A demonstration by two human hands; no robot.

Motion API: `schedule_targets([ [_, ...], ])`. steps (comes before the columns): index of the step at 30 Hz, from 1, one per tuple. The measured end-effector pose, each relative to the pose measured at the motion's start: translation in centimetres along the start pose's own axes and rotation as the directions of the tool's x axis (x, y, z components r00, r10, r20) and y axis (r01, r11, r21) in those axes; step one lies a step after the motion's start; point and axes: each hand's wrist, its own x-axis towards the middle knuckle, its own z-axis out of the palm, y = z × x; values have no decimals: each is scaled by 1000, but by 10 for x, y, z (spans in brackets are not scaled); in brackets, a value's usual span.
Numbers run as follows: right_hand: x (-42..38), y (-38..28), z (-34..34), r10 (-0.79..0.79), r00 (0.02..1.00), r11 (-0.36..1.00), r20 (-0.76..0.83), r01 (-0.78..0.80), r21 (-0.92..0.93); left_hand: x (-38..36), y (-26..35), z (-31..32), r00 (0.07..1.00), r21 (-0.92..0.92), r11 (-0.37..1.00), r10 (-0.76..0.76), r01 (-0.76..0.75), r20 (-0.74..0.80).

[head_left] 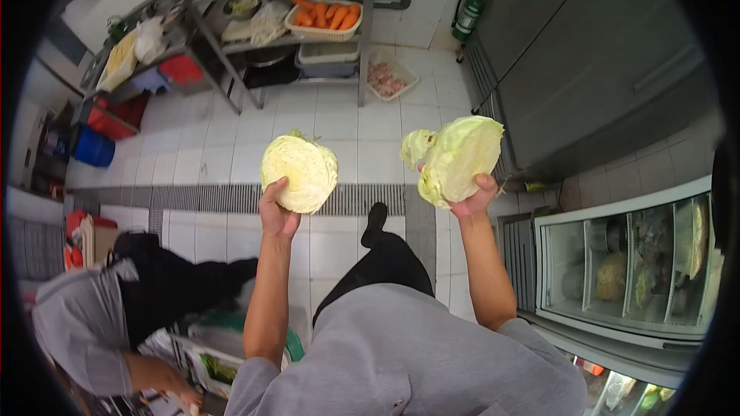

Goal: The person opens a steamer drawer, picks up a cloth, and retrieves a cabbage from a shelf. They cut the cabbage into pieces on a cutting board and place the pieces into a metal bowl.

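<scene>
In my left hand [279, 212] is a cut cabbage half [304, 173], its pale flat face turned up and my thumb lying over its edge. My right hand [474, 199] grips another piece of cabbage [465, 158] from below, the thumb pressed on its side. A loose leaf curls out from the left of that piece. Both cabbage pieces are up in front of me above the tiled floor, apart from each other. The fingers of both hands are mostly hidden behind the cabbage.
A metal rack [231, 48] ahead bears a basket of carrots [327, 17]. On the floor beside it stands a tub of pinkish pieces [388, 77]. A drain grate [196, 197] crosses the floor. At right is a glass-front fridge [539, 262]; a co-worker [85, 316] bends at lower left.
</scene>
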Motion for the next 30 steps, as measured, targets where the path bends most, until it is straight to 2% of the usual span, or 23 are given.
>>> schedule_targets([
  [1,18,-3,-10,-17,1000,1000,10,17,3,22,8,15,999,-25,999,-22,23,24],
  [3,57,-3,-29,-53,990,985,-133,74,155,68,22,39,998,-23,1000,-1,3,59],
  [4,84,-6,-26,-91,991,981,-102,106,160,87,32,61,997,0,997,73,-73,14],
  [8,156,-37,-34,-122,992,979,-37,126,160,149,83,136,965,-70,973,228,-220,128],
  [10,200,-53,-34,-79,996,988,28,75,136,179,119,171,948,-77,960,278,-269,158],
  [12,243,-64,-14,-83,996,985,25,78,153,206,161,207,896,-96,919,394,-382,205],
  [15,312,-73,9,-124,989,989,77,117,93,241,212,239,821,-133,857,516,-498,243],
  [18,390,-70,63,-138,973,990,186,139,8,275,246,257,744,-169,793,609,-586,276],
  [19,414,-61,79,-236,951,962,197,258,-90,284,253,258,730,-176,779,626,-602,274],
  [20,438,-52,99,-331,918,909,218,373,-187,295,259,255,725,-181,775,631,-606,276],
  [22,487,-30,161,-403,847,777,345,516,-360,321,268,241,717,-222,744,667,-630,201],
  [23,516,-18,195,-466,782,681,413,615,-397,332,273,232,724,-216,742,669,-635,171],
  [24,550,-2,218,-534,673,518,513,739,-430,344,279,224,719,-225,741,670,-633,184],
  [26,607,22,284,-602,394,202,695,917,-345,360,291,204,753,-238,765,639,-599,159],
  [28,675,43,327,-571,128,-235,811,921,-311,373,306,182,751,-224,760,645,-610,141],
  [30,731,65,374,-567,32,-407,823,858,-314,385,319,162,760,-211,765,638,-608,124],
])
